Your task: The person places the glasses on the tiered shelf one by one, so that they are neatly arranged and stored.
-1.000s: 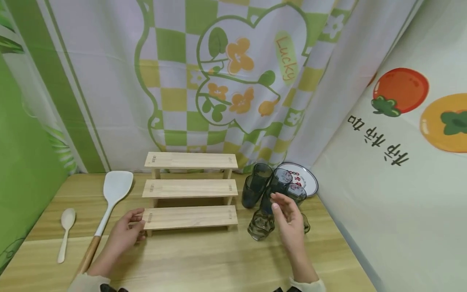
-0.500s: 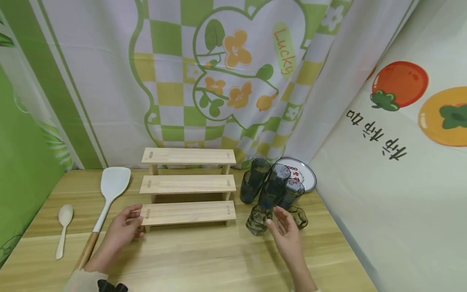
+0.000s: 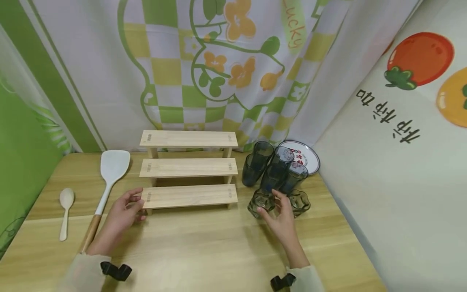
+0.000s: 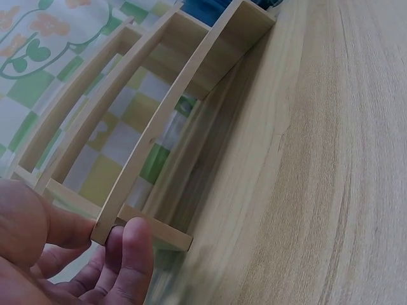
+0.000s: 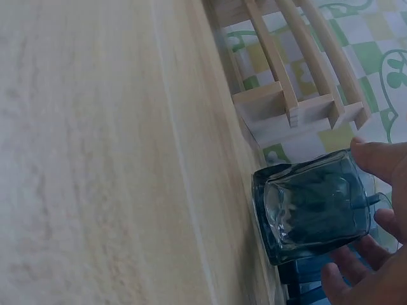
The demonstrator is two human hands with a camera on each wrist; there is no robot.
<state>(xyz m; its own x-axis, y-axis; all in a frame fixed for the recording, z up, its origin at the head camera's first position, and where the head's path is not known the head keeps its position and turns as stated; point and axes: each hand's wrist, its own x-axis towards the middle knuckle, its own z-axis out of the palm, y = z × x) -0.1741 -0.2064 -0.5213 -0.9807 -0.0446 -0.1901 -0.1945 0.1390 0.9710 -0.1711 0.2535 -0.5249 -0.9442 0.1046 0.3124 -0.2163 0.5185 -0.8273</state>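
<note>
A three-step wooden display rack (image 3: 189, 196) stands on the table. My left hand (image 3: 125, 209) pinches the left end of its lowest board; in the left wrist view the thumb (image 4: 67, 229) lies on one face and fingers on the other. A short, wavy grey-green glass (image 3: 260, 201) stands right of the rack. My right hand (image 3: 281, 217) has its thumb and fingers around the rim of this glass (image 5: 311, 206). A second wavy glass (image 3: 300, 202) is just right of that hand. Several tall dark tumblers (image 3: 275, 172) are grouped behind.
A white plate (image 3: 310, 160) with red print lies behind the tumblers. At the left are a white spatula (image 3: 114, 164) with a wooden handle and a cream spoon (image 3: 66, 198). A patterned curtain (image 3: 168, 73) hangs at the back, and a wall (image 3: 365, 162) borders the right side.
My right hand has come in from the right of the near wavy glass and brought thumb and fingers to its rim. The left hand stays at the rack. The head view has tilted down.
</note>
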